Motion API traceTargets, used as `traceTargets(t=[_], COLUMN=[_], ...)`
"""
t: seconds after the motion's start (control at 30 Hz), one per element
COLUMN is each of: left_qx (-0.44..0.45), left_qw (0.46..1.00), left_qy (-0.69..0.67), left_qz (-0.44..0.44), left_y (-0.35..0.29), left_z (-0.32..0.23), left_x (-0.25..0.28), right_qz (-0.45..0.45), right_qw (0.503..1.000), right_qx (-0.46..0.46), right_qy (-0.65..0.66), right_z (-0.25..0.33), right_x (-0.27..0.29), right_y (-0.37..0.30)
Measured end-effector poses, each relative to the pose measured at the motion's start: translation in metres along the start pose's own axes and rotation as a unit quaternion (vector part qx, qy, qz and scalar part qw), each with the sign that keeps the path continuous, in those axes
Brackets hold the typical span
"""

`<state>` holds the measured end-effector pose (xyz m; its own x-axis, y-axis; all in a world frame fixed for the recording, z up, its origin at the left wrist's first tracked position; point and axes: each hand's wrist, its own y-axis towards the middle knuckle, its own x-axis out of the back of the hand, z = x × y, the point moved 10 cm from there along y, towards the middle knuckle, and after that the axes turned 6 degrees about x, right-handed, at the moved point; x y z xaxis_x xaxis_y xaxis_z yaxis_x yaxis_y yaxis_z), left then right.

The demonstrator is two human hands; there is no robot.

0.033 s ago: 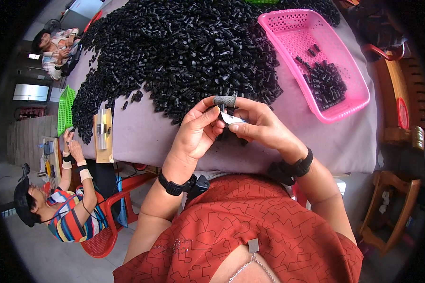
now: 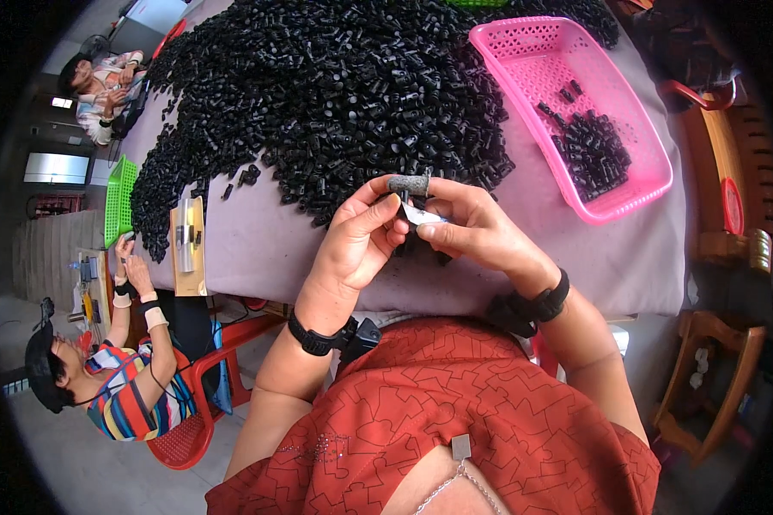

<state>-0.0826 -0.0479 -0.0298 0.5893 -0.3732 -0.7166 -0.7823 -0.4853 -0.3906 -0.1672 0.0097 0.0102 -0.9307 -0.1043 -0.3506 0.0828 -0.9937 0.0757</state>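
My left hand is closed, thumb and fingers pinching a small black cylindrical part that the fingers mostly hide. Opposite it, my right hand presses its thumb on a small white pointed piece, whose tip lies against the black part. A grey speckled sleeve spans the gap between the two index fingers; which fingertip it covers I cannot tell. Both hands meet above the near edge of a big heap of black cylindrical parts, and more of these show below my fingers.
A pink perforated basket at the right holds a small pile of black parts. At the left are a green basket and a shallow tan box. A person in a striped shirt sits left; another person sits farther off.
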Motion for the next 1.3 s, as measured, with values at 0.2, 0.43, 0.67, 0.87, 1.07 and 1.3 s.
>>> traceTargets(t=[0.2,0.43,0.67,0.87,1.07,1.3], left_qx=[0.012,0.022,0.013,0.015,0.016,0.018], left_qw=[1.000,0.999,1.000,1.000,1.000,1.000], left_qy=[-0.004,-0.014,-0.007,-0.001,-0.005,0.005], left_qz=[0.020,0.038,0.015,0.021,0.027,0.017], left_y=[0.002,0.001,0.001,0.002,0.002,0.006], left_z=[0.002,0.005,0.003,0.004,0.003,0.001], left_x=[-0.002,-0.006,-0.001,-0.003,-0.004,0.000], right_qz=[-0.002,0.004,0.027,0.016,0.017,0.014], right_qw=[1.000,0.999,1.000,1.000,0.999,1.000], right_qx=[-0.006,-0.019,-0.005,-0.012,-0.015,0.007], right_qy=[0.002,0.041,0.005,0.022,0.044,0.018], right_z=[0.001,-0.007,-0.003,-0.006,-0.006,-0.001], right_x=[0.001,0.004,-0.003,0.002,0.001,0.001], right_y=[0.000,0.000,-0.002,0.000,0.003,0.002])
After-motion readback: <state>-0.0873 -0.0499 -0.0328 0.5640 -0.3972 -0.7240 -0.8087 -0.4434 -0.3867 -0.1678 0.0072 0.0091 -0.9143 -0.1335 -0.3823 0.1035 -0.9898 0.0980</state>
